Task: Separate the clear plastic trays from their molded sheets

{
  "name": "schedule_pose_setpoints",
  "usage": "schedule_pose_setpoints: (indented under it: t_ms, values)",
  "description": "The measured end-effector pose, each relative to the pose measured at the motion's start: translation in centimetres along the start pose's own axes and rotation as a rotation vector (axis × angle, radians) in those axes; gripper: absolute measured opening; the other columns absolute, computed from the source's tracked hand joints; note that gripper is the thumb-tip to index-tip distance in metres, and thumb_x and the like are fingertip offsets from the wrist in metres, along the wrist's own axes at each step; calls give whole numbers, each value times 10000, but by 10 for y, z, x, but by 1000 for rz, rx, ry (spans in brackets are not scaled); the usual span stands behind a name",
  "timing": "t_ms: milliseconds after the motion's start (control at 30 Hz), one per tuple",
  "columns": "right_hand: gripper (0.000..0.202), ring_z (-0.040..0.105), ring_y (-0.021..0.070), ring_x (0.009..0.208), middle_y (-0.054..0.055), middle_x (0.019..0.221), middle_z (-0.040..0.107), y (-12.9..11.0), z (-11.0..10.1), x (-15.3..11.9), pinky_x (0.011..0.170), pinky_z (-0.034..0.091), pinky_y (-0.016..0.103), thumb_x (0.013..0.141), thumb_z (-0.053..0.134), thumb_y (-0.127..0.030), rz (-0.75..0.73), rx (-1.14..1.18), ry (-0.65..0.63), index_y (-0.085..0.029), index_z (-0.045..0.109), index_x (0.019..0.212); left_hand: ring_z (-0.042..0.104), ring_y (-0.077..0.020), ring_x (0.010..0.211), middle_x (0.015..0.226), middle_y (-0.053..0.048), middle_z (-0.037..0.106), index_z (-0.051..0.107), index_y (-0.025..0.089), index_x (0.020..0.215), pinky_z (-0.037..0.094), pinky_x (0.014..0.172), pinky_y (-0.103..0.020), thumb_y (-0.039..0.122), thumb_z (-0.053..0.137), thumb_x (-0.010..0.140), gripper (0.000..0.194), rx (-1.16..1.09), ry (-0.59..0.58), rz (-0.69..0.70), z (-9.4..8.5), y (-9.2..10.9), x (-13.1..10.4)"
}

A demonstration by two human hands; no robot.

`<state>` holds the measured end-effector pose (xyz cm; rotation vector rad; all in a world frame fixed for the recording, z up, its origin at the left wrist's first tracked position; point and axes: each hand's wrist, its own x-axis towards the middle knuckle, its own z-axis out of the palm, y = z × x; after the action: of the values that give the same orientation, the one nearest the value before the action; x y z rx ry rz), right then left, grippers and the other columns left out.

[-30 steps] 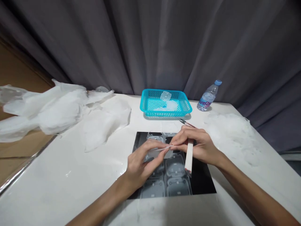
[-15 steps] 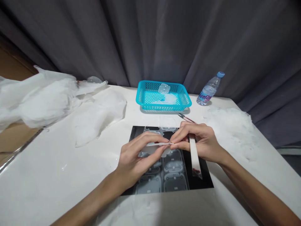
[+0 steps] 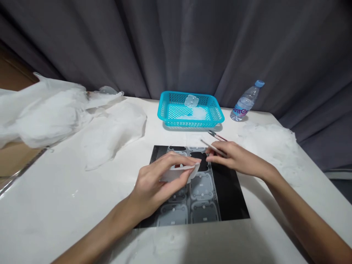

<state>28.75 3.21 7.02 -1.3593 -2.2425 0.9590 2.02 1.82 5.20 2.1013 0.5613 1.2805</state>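
Observation:
A translucent white plastic piece (image 3: 176, 173) is pinched between the thumb and fingers of my left hand (image 3: 156, 183), tilted above a black mat (image 3: 229, 190). My right hand (image 3: 233, 157), a little to the right and apart from that piece, is closed on a thin flat stick (image 3: 213, 147) that points up and left. On the mat lie several clear rounded moulded pieces (image 3: 202, 186) joined in two columns; one spot in the right column shows bare black. Just beyond my right hand rest scissors-like metal tips (image 3: 216, 135), their rear part hidden by the hand.
A turquoise basket (image 3: 189, 124) holding a few clear pieces stands at the back. To its right is a water bottle (image 3: 243, 104). White film or bags (image 3: 55, 113) cover the left side, and a translucent heap (image 3: 271, 146) lies right. A grey curtain (image 3: 176, 47) hangs behind.
My right hand has moved off the plastic piece to the right, and the stick in it has swung from pointing down to pointing up-left. My left hand still holds the piece, now tilted more.

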Motion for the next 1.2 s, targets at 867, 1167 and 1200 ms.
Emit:
schedule_pose_setpoints:
  t_ms: [867,1167,1200]
  values:
    - [352,637,180,793,39,870,680,14,10,1,738,481,292,1128,386,-381,41,-51,412,-190,642,982,700,-214,995,1109,-122,807,661,117,1220,581,857,-349,37,659,977,257,411,-81,313,-10,-5,-3]
    - [272,723,163,846,34,954,803,-39,7,-18,763,573,269,993,713,-330,-42,471,170,-246,800,1238,721,-225,925,1103,-114,826,711,105,1195,517,851,-378,94,597,1021,209,776,-55,504,-19,-11,-11]
    - [251,730,165,863,32,939,806,-39,8,-17,786,580,271,997,711,-313,-54,473,169,-256,808,1221,722,-222,912,1111,-113,827,714,107,1192,510,841,-380,99,576,1028,215,789,-47,506,-20,-10,-11]
